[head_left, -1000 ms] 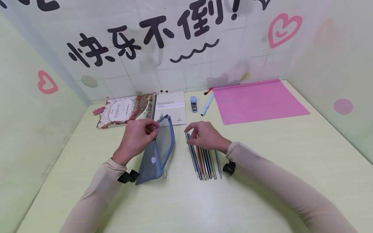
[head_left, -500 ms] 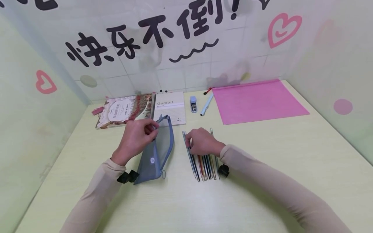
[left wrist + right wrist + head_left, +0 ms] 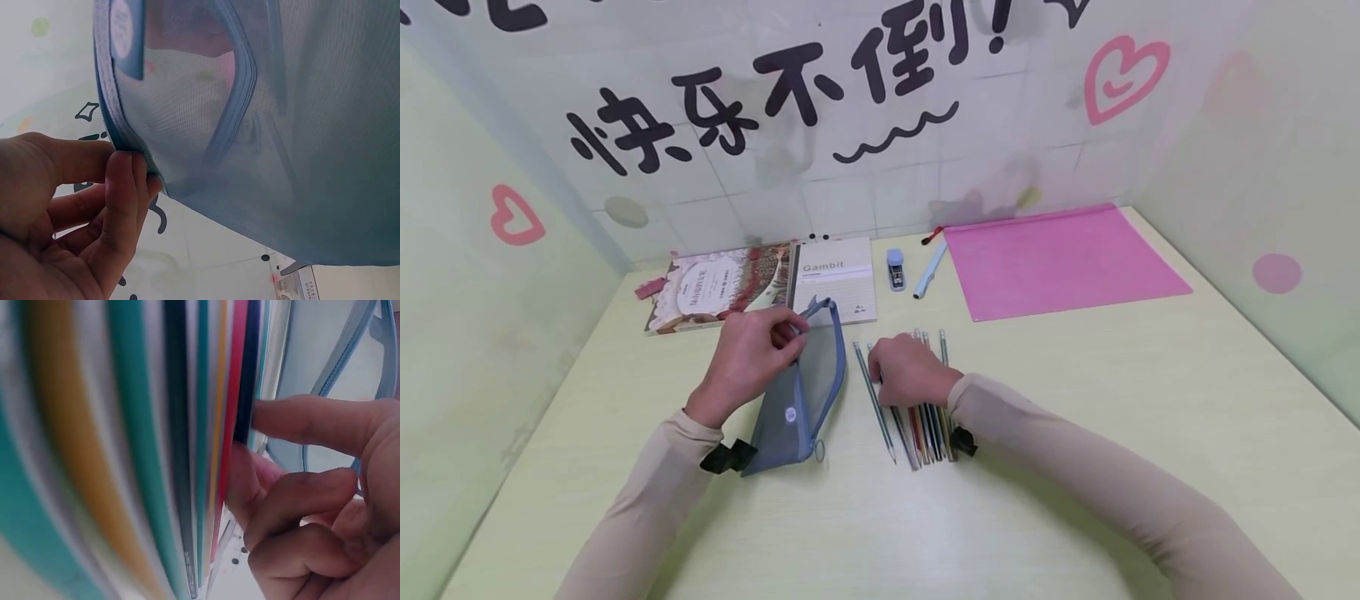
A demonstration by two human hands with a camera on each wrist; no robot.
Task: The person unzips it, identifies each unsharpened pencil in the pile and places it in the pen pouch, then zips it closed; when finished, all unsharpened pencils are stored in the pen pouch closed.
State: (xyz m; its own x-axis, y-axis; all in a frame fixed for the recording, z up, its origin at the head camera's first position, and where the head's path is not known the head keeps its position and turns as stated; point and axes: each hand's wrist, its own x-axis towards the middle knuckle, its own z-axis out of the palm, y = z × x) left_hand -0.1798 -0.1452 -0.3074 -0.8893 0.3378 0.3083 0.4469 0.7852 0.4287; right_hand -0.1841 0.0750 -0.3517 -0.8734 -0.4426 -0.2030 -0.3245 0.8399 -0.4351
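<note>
My left hand point(image 3: 752, 354) pinches the upper edge of a blue mesh pencil case point(image 3: 781, 421), whose zipped mouth gapes. The left wrist view shows the thumb and fingertips on the zipper band point(image 3: 119, 125). Over a row of pencils point(image 3: 931, 433) lying side by side, my right hand point(image 3: 910, 371) pinches a dark pencil point(image 3: 248, 369) between thumb and forefinger. Red, yellow and green pencils stand beside it in the right wrist view. One teal pencil point(image 3: 876, 404) lies apart, between the case and the row. The hand covers the middle of several pencils.
At the back lie a picture-covered book point(image 3: 715, 287), a notebook point(image 3: 842, 292), a pink eraser-like block point(image 3: 650, 288), a small blue-capped container point(image 3: 896, 271) and a light blue pen point(image 3: 931, 271). A pink folder point(image 3: 1063, 267) is at back right. Walls stand behind and at both sides.
My right hand has moved left and slightly toward me, its fingers closing on a pencil. A teal pencil has shifted left, away from the row. The left hand keeps its hold on the case.
</note>
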